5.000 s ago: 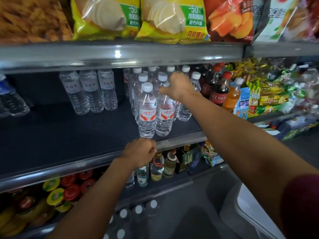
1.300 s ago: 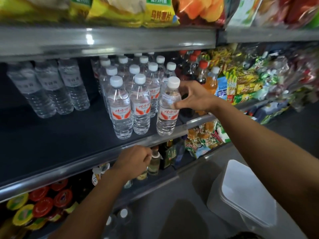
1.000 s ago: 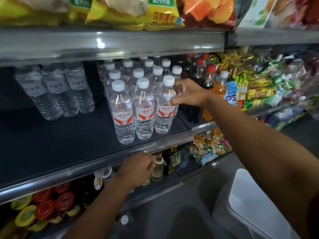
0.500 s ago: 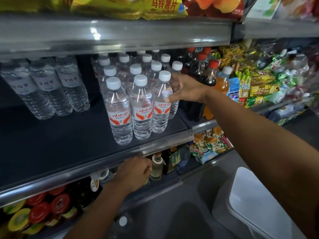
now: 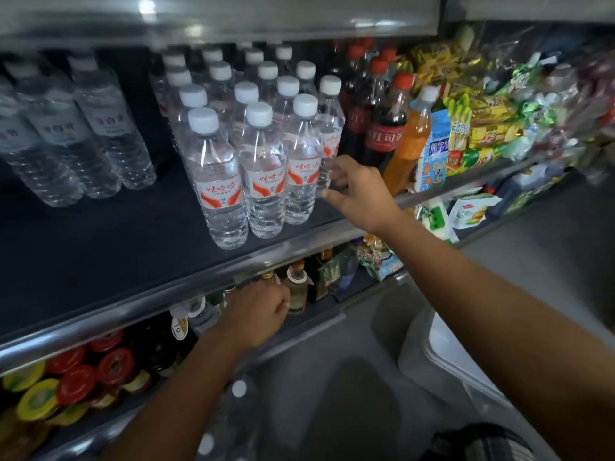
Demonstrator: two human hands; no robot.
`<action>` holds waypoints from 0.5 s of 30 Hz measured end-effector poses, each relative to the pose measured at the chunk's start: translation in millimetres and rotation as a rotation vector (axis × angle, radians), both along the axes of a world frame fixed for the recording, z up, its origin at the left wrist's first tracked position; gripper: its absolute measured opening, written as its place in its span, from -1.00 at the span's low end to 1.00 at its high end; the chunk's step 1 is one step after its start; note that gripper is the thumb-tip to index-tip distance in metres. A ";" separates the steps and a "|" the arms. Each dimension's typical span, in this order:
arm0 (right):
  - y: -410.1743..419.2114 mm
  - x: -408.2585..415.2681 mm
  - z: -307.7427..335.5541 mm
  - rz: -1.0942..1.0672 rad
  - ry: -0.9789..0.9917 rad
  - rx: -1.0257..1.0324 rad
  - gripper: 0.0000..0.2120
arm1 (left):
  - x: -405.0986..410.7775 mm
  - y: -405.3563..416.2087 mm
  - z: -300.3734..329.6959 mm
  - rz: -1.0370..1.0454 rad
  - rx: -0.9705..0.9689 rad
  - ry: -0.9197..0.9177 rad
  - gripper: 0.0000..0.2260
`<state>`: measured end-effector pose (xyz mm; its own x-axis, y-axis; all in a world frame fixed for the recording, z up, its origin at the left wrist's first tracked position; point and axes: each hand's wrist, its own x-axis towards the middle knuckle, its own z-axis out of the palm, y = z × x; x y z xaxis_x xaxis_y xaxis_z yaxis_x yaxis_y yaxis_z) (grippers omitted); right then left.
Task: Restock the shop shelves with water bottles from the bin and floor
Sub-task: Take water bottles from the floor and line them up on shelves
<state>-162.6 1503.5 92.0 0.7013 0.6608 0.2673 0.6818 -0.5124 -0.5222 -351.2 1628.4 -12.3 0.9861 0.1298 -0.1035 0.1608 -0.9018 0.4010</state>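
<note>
A block of clear water bottles (image 5: pixel 219 181) with white caps and red-orange labels stands on the dark middle shelf (image 5: pixel 100 254). My right hand (image 5: pixel 357 191) reaches in from the right, its loosely spread fingertips touching the lower body of the rightmost bottle (image 5: pixel 329 134). My left hand (image 5: pixel 256 314) hangs just below the shelf's front rail (image 5: pixel 133 301) with its fingers curled; nothing shows in it. More water bottles (image 5: pixel 238 388) stand on the floor below, seen by their white caps. The white bin (image 5: pixel 442 354) sits at the lower right.
Three plain-label water bottles (image 5: pixel 100 128) stand at the shelf's left. Cola and orange drink bottles (image 5: pixel 386 128) and snack packs (image 5: pixel 492 128) fill the right. Small glass bottles (image 5: pixel 298 287) and red- and yellow-lidded jars (image 5: pixel 76 377) line the lower shelf.
My right hand let go of the rightmost bottle after pushing it in beside the block and has dropped lower. My left hand slipped from the rail to just below it. The camera tilted down.
</note>
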 end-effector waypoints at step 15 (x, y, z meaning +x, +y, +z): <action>-39.4 -145.6 -218.7 0.132 0.298 -0.196 -0.83 | -54.9 -18.6 -106.2 -0.025 -0.081 0.305 -0.86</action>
